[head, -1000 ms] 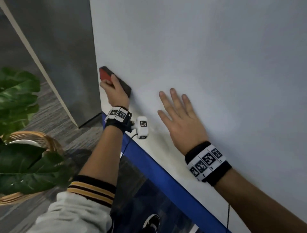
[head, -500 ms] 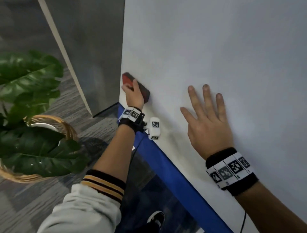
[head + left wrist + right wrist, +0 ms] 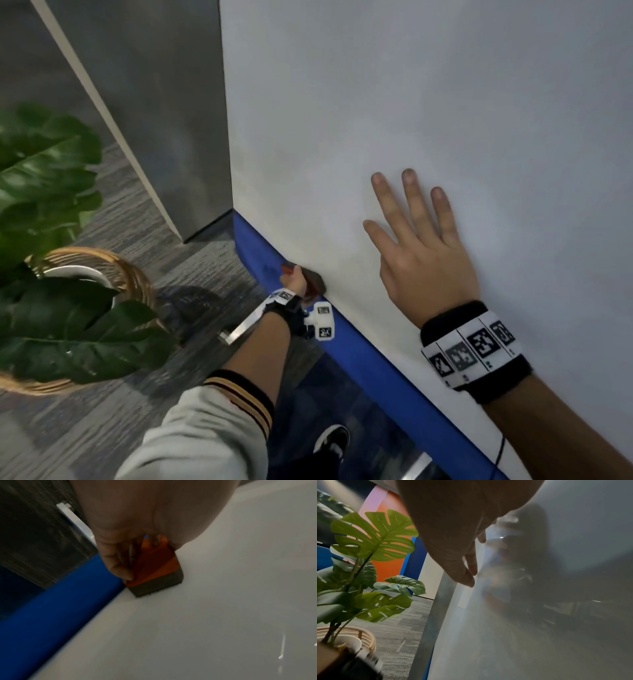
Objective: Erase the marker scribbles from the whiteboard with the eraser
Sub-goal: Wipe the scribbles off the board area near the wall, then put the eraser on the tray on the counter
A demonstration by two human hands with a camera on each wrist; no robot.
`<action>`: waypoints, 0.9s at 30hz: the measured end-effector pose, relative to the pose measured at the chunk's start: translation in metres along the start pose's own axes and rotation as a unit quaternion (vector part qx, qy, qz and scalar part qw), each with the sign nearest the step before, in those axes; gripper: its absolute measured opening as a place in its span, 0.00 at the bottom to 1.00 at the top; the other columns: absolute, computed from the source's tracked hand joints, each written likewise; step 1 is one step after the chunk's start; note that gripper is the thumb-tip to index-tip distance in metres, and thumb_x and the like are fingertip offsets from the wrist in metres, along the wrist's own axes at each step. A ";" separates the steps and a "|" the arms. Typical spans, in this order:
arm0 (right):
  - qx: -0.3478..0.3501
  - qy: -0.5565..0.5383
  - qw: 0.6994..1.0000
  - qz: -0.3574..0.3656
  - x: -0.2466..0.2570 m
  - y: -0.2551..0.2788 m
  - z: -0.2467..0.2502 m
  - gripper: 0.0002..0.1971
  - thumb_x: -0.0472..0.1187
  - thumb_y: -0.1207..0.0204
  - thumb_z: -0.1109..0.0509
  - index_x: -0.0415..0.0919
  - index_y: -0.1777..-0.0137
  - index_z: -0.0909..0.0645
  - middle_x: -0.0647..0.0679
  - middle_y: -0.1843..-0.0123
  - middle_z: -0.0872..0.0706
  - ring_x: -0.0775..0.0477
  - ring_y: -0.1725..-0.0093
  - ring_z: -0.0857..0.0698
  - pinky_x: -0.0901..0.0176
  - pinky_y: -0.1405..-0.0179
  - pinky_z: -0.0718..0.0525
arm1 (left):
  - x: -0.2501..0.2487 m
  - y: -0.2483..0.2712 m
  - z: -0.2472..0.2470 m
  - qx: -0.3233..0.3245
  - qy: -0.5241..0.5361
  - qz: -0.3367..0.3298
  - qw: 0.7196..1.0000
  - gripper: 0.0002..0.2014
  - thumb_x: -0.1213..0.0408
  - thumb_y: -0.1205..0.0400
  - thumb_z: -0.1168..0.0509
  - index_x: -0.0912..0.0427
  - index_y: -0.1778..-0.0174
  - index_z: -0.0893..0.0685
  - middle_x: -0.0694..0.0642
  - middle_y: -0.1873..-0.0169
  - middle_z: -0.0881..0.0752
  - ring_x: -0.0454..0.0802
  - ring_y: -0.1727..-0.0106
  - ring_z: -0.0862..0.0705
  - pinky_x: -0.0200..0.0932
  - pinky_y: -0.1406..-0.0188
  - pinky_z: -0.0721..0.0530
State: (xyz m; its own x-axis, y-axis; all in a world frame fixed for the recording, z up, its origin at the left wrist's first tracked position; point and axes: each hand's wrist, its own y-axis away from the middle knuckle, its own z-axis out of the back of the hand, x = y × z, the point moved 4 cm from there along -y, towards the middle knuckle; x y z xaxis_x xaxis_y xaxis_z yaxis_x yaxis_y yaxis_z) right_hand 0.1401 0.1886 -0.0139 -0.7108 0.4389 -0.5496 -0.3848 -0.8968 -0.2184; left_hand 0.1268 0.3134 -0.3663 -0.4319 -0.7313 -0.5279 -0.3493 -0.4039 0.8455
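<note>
1. Whiteboard [image 3: 411, 102]: large white panel filling the right and upper part of the head view. A blue frame [image 3: 370, 356] runs along its lower edge, slanting from centre to lower right. No scribbles can be made out on the visible surface.
2. Eraser [image 3: 154, 572]: orange back, dark grey felt pad. The pad lies flat against the whiteboard, just beside the blue frame. In the head view it sits at lower centre, mostly covered by the hand and blurred.
3. Left hand [image 3: 294, 282]: its grip is clenched around the eraser. In the left wrist view, curled fingers [image 3: 116, 563] lie along the orange back on the side of the blue frame. A marker-tagged wristband and a small white camera block sit at the wrist. A grey sleeve [image 3: 205, 435] with striped cuff covers the forearm at lower centre.
4. Right hand [image 3: 424, 260]: grip released, holding nothing. The palm lies flat on the whiteboard with the fingers straight and spread, at right of centre in the head view, well apart from the eraser. A black wristband with printed tags sits at the wrist.
5. Potted plant [image 3: 44, 212]: broad green leaves in a woven basket, left edge of the head view, standing on the grey carpeted floor [image 3: 85, 428].
6. Grey panel [image 3: 144, 102]: upper left, adjoining the whiteboard's left edge.
7. Shoe [image 3: 331, 442]: black and white, bottom centre, below the blue frame.
</note>
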 end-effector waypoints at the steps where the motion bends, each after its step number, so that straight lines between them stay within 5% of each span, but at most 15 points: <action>1: -0.001 0.004 1.000 0.001 0.000 0.001 -0.001 0.18 0.33 0.22 0.36 0.43 0.33 0.17 0.39 0.09 0.48 0.31 0.10 0.52 0.37 0.11 0.65 | -0.024 -0.002 0.009 -0.013 -0.007 -0.035 0.999 0.27 0.55 0.07 0.43 0.71 0.19 0.33 0.71 0.25 0.22 0.72 0.28 0.19 0.66 0.28 0.18; 4: -0.002 0.006 1.000 -0.007 0.002 0.002 -0.004 0.17 0.32 0.21 0.38 0.44 0.35 0.18 0.39 0.09 0.50 0.31 0.11 0.53 0.37 0.12 0.66 | -0.120 0.012 0.040 -0.078 0.011 -0.189 0.979 0.21 0.59 0.07 0.41 0.73 0.26 0.30 0.66 0.35 0.18 0.62 0.33 0.19 0.56 0.29 0.20; 7: -0.005 -0.001 1.000 -0.020 0.008 0.001 -0.006 0.16 0.31 0.20 0.40 0.45 0.39 0.17 0.39 0.08 0.51 0.31 0.10 0.55 0.35 0.12 0.67 | -0.224 0.061 0.063 -0.159 0.036 -0.339 0.926 0.10 0.60 0.08 0.40 0.62 0.44 0.33 0.56 0.57 0.21 0.52 0.49 0.24 0.47 0.46 0.25; 10: -0.008 -0.021 0.999 -0.030 0.012 0.000 -0.006 0.17 0.30 0.21 0.43 0.44 0.42 0.17 0.39 0.08 0.51 0.31 0.10 0.54 0.35 0.11 0.64 | -0.298 0.136 0.064 -0.183 -0.006 -0.499 0.847 0.11 0.53 0.10 0.39 0.55 0.48 0.33 0.56 0.54 0.19 0.48 0.55 0.22 0.50 0.44 0.20; 14: 0.012 -0.057 0.998 -0.021 0.012 0.000 -0.001 0.17 0.31 0.23 0.40 0.44 0.40 0.16 0.38 0.09 0.50 0.31 0.10 0.51 0.35 0.11 0.64 | -0.294 0.246 0.042 -0.096 -0.081 -0.650 0.749 0.13 0.50 0.13 0.34 0.54 0.47 0.28 0.41 0.60 0.23 0.39 0.63 0.22 0.40 0.59 0.20; 16: 0.013 -0.078 0.997 -0.015 0.011 0.000 0.005 0.17 0.35 0.26 0.32 0.45 0.38 0.13 0.37 0.10 0.45 0.31 0.10 0.49 0.36 0.11 0.64 | -0.257 0.281 0.024 -0.020 -0.180 -0.680 0.711 0.15 0.50 0.15 0.30 0.56 0.46 0.26 0.45 0.58 0.21 0.45 0.62 0.21 0.38 0.62 0.21; 18: 0.018 -0.119 0.993 -0.010 0.009 0.007 0.012 0.20 0.38 0.30 0.28 0.45 0.37 0.11 0.34 0.12 0.37 0.31 0.11 0.44 0.39 0.11 0.64 | -0.215 0.298 0.015 0.037 -0.283 -0.686 0.669 0.16 0.50 0.16 0.29 0.55 0.49 0.26 0.52 0.56 0.21 0.51 0.60 0.20 0.47 0.61 0.19; 20: 0.036 -0.178 0.983 -0.016 0.007 0.027 0.017 0.20 0.39 0.34 0.24 0.46 0.39 0.10 0.34 0.16 0.30 0.31 0.13 0.38 0.41 0.10 0.57 | -0.183 0.299 0.018 0.055 -0.320 -0.660 0.678 0.15 0.49 0.16 0.29 0.53 0.51 0.27 0.51 0.56 0.21 0.52 0.59 0.20 0.56 0.57 0.18; 24: 0.062 -0.333 0.935 -0.109 0.003 0.103 0.014 0.19 0.39 0.35 0.21 0.51 0.44 0.16 0.40 0.21 0.22 0.38 0.18 0.29 0.37 0.18 0.35 | -0.123 0.317 0.029 0.127 -0.205 -0.546 0.802 0.16 0.53 0.19 0.25 0.47 0.50 0.28 0.55 0.54 0.17 0.56 0.57 0.15 0.60 0.55 0.12; 27: -0.003 -0.485 0.847 -0.217 -0.020 0.156 0.020 0.15 0.38 0.22 0.26 0.50 0.39 0.23 0.49 0.23 0.24 0.48 0.23 0.25 0.40 0.25 0.25 | -0.089 0.356 0.005 0.230 -0.177 -0.520 0.803 0.24 0.66 0.25 0.17 0.47 0.46 0.26 0.60 0.52 0.16 0.56 0.61 0.13 0.51 0.64 0.13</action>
State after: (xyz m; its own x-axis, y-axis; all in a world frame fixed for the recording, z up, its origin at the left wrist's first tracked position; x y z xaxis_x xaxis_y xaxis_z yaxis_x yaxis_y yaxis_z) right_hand 0.0821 0.0416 -0.0206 -0.6543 0.5643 0.5035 -0.7326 -0.6381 -0.2368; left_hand 0.0371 0.2374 -0.0182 0.1116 0.1041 -0.9883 -0.9097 -0.3896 -0.1438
